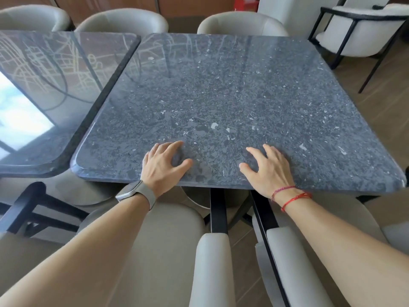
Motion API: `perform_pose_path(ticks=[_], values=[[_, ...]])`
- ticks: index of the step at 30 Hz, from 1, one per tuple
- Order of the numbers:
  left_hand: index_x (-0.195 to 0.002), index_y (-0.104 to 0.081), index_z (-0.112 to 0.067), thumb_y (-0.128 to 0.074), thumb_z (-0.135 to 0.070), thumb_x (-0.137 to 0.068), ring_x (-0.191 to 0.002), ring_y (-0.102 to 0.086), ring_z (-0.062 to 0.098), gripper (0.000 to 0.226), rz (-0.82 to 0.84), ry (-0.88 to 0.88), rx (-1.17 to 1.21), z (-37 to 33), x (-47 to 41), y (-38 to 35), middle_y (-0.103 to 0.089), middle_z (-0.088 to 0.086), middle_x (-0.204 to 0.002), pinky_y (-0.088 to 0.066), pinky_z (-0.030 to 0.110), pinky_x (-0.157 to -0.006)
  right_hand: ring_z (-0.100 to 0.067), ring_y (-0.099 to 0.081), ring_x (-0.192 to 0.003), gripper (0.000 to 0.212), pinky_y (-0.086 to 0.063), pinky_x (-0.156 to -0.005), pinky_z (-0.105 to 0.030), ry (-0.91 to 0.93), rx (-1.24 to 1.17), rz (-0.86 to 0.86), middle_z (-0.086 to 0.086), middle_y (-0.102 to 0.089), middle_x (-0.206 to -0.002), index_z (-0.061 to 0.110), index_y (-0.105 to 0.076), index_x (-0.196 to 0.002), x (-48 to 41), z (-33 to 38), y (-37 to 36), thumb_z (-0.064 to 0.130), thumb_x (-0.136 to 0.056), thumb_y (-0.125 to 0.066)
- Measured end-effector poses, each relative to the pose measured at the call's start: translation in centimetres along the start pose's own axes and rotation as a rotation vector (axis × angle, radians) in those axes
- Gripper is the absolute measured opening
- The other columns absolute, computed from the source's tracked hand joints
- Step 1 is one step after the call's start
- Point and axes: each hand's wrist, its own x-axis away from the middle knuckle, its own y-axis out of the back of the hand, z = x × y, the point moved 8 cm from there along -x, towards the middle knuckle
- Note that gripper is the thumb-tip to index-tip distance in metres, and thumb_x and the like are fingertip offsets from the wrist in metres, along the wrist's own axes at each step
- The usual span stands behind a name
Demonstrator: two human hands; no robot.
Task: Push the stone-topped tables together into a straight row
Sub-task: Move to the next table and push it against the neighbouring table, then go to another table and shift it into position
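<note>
Table: the speckled grey stone table (232,96) fills the middle of my view, its near edge just under my wrists.
Second table: a glossy stone top (55,85) lies to the left, reflecting a window and ceiling lines.
Join: the two tops meet along a dark seam that runs from the far middle toward the near left; the edges look touching or almost so at the far end. The near corners do not line up, the left top ending a little farther from me than the centre one.
Left hand: my left hand (164,166) rests flat on the centre top near its front edge, fingers spread, gripping nothing.
Right hand: my right hand (266,168) lies beside it, apart from the left, also open and palm down on the stone.
Wrists: a watch (135,192) with a pale band on the left; red cords (292,197) on the right.
Chairs: pale padded chairs (212,262) stand below my arms at the near side, others (241,23) along the far edge.
Armchair: a white, black-framed one (363,34) stands at the far right, apart from the tables.
Floor: wood-toned planks (380,96) to the right.
</note>
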Motion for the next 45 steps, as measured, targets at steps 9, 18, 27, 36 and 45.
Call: perform_pose_path(ticks=[9,18,27,36,45], values=[[-0.132,-0.061,-0.035,-0.056,-0.055,-0.084,-0.119,-0.058,0.008,0.052,-0.023,0.040,0.672,-5.4,9.2,7.6,-0.061,-0.009,-0.132,-0.045,0.031,-0.104,-0.019,-0.053,-0.124,0.043,-0.039,-0.099,-0.032,-0.104,-0.641,0.024,-0.003,-0.055,-0.136,0.039,-0.054,-0.135,7.8,3.2,7.0,0.049,-0.094,-0.060],[-0.116,-0.066,-0.043,-0.047,-0.065,-0.083,-0.109,-0.065,0.009,0.044,-0.039,-0.027,0.848,-10.4,20.5,16.5,-0.069,-0.017,-0.111,-0.050,0.037,-0.094,-0.009,-0.059,-0.117,0.055,-0.046,-0.107,-0.048,-0.101,-0.949,0.131,0.006,-0.063,-0.127,0.044,-0.055,-0.130,17.6,8.3,16.5,0.063,-0.079,-0.053],[-0.121,-0.067,-0.033,-0.045,-0.063,-0.088,-0.114,-0.064,0.018,0.050,-0.064,-0.028,0.899,-10.3,30.2,19.7,-0.068,-0.002,-0.120,-0.050,0.047,-0.096,-0.006,-0.065,-0.109,0.049,-0.051,-0.074,-0.025,-0.093,-1.057,0.205,0.016,-0.062,-0.123,0.049,-0.054,-0.128,25.9,8.9,19.4,0.061,-0.081,-0.048],[-0.131,-0.063,-0.034,-0.047,-0.065,-0.092,-0.123,-0.061,0.024,0.053,-0.139,-0.058,0.967,-9.5,34.1,23.2,-0.065,0.002,-0.133,-0.051,0.047,-0.094,-0.010,-0.066,-0.108,0.049,-0.054,-0.080,-0.029,-0.016,-1.140,0.231,0.005,-0.060,-0.134,0.045,-0.056,-0.129,27.2,11.9,21.6,0.059,-0.082,-0.048],[-0.131,-0.064,-0.032,-0.057,-0.077,-0.083,-0.119,-0.062,0.028,0.066,-0.363,0.028,1.029,-5.1,41.1,27.9,-0.064,0.006,-0.132,-0.051,0.047,-0.092,-0.017,-0.066,-0.111,0.045,-0.055,-0.094,-0.045,0.134,-1.154,0.430,0.000,-0.062,-0.129,0.045,-0.060,-0.125,28.9,20.2,20.6,0.054,-0.082,-0.049]])
